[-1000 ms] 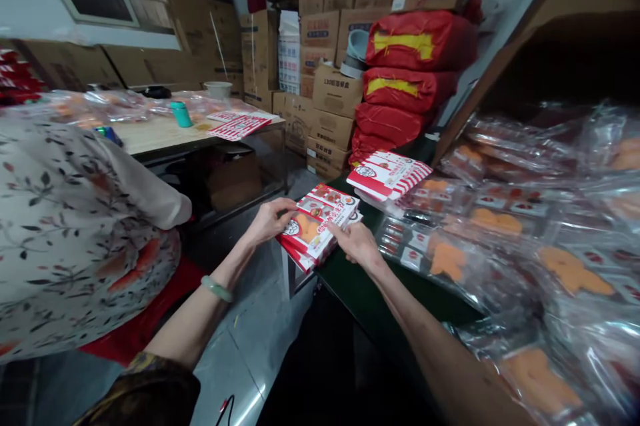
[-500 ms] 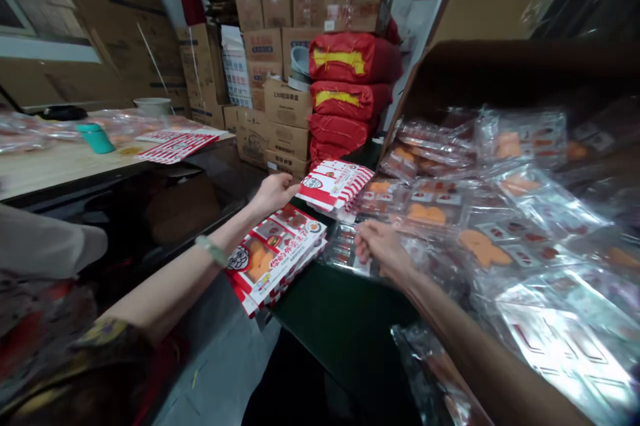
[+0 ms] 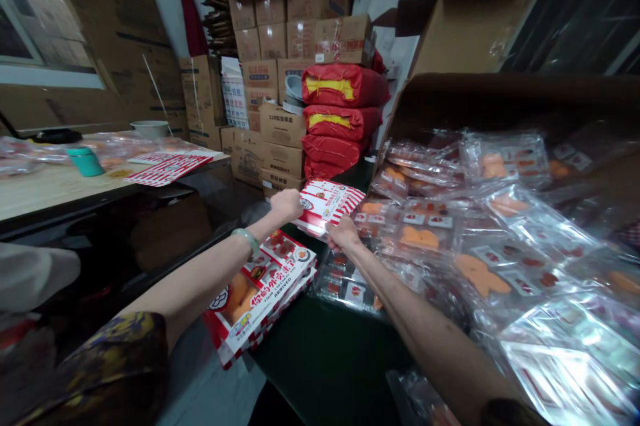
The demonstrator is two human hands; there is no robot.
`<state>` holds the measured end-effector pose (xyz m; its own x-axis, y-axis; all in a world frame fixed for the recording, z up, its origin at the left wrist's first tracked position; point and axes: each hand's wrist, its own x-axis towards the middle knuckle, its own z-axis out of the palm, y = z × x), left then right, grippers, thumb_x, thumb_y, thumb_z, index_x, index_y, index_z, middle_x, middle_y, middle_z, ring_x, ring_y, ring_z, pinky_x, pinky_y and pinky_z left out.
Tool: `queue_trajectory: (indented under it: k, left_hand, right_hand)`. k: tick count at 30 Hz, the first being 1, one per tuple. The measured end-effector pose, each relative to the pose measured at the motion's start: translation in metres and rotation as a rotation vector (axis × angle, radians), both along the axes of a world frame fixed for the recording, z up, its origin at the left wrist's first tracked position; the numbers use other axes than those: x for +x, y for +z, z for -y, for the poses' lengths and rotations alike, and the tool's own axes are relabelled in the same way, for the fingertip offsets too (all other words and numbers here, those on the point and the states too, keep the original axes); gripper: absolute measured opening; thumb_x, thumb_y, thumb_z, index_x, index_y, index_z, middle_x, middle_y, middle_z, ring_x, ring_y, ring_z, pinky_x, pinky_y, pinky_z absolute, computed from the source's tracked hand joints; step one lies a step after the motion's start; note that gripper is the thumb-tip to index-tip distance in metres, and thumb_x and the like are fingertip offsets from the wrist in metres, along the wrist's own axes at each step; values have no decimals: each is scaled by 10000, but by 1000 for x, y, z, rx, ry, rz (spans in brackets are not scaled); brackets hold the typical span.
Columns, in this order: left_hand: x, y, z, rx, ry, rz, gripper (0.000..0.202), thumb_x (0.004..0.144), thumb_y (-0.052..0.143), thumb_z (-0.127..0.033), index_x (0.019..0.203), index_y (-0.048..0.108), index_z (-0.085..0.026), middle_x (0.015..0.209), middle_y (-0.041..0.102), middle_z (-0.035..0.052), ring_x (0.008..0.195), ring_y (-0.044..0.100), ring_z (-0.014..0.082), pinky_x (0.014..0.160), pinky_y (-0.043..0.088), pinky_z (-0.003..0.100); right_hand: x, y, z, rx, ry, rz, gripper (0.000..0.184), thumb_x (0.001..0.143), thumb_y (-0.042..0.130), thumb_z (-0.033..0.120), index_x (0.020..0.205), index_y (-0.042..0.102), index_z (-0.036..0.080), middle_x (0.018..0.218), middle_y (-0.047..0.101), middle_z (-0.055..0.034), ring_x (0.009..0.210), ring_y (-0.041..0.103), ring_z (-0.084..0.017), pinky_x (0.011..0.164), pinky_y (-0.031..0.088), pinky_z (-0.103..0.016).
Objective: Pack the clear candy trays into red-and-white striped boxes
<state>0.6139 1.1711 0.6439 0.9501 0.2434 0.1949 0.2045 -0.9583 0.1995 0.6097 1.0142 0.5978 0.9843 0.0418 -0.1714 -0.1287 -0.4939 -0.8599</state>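
My left hand (image 3: 287,205) is closed at the left edge of a flat red-and-white printed carton (image 3: 333,201) with striped sides. At the carton's near edge, my right hand (image 3: 343,233) is also closed, fingers curled, fingertips partly hidden. Below my left forearm lies a small stack of similar printed cartons (image 3: 280,273); orange toy shapes show on the top one. Beside my right hand are clear plastic packs (image 3: 350,279) holding small pieces. All of this rests on a dark green surface (image 3: 320,346).
A large open cardboard box (image 3: 480,19) at right holds many clear packs with orange shapes (image 3: 420,237). Red wrapped bundles (image 3: 345,86) and stacked cartons (image 3: 283,123) stand behind. On the left table (image 3: 40,193) are a teal cup (image 3: 85,161) and striped cartons (image 3: 170,169). A person's sleeve (image 3: 35,273) shows at left.
My right hand has moved left from above the clear packs to the printed carton's near edge. My left hand stays at the carton's left edge. The camera view has tilted up slightly.
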Motion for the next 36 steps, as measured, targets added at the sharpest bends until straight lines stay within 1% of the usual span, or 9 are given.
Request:
queue_trajectory:
  k: [7,12,16,19,21,22,26,31,36]
  left_hand:
    - [0,10,5,73,-24,23,329,768,592,-277,1034,689,-109,1100,657,217,1044,628,333,837,525,375]
    - [2,6,2,58,-9,-36,356,756,626,-309,1072,682,-154,1078,676,177,1017,646,289,810,529,311]
    - [-2,7,5,64,-21,-60,388,788,601,-368,1097,666,-142,1109,654,194,1040,629,306,828,515,340]
    - [-7,9,12,89,-66,-67,621,739,618,-560,1201,600,-146,1216,581,225,1145,543,394,897,467,468]
    - [-9,7,15,99,-135,-105,762,646,651,-668,1237,572,-193,1258,548,212,1176,492,443,896,441,533]
    - [-8,4,16,97,-185,-135,750,627,660,-681,1214,587,-220,1239,562,189,1157,508,430,884,450,516]
    - [-4,-12,10,82,-359,-195,520,729,599,-635,1076,653,-250,1051,641,101,985,615,281,802,485,336]
    - [0,-25,3,100,-377,-157,581,727,584,-654,1113,639,-224,1093,608,135,946,617,313,765,484,379]
    - [3,-28,4,134,-398,-141,586,734,575,-664,1106,638,-215,1065,618,152,943,613,340,785,473,442]
  right_hand:
    - [-12,8,-8,-21,-38,26,320,953,484,365,1155,528,122,798,592,-1,554,531,-51,489,471,-176]
    - [-13,4,-11,-116,-82,104,384,974,426,372,1272,452,131,848,627,-21,565,566,-67,519,494,-203]
    - [-13,5,-4,-317,-52,183,392,892,554,337,1222,512,131,972,669,-94,793,661,-170,671,523,-282]
    - [-5,16,4,-486,28,242,315,766,693,342,1004,646,141,1012,677,-137,1001,634,-290,818,491,-362]
    - [8,29,9,-562,92,290,259,779,675,382,906,677,156,1010,681,-131,1040,618,-310,867,471,-390]
    - [17,35,11,-588,114,321,259,819,630,399,917,679,164,1036,675,-121,1062,608,-296,891,462,-393]
    - [72,54,17,-663,142,392,339,945,460,409,1151,595,176,1198,598,-90,1115,564,-205,963,446,-407]
    - [144,50,10,-785,179,305,425,920,502,455,1207,550,146,1239,555,-105,1135,540,-225,992,421,-479]
    - [185,51,3,-841,274,262,382,898,550,439,1124,589,133,1155,594,-88,1063,574,-209,941,464,-447]
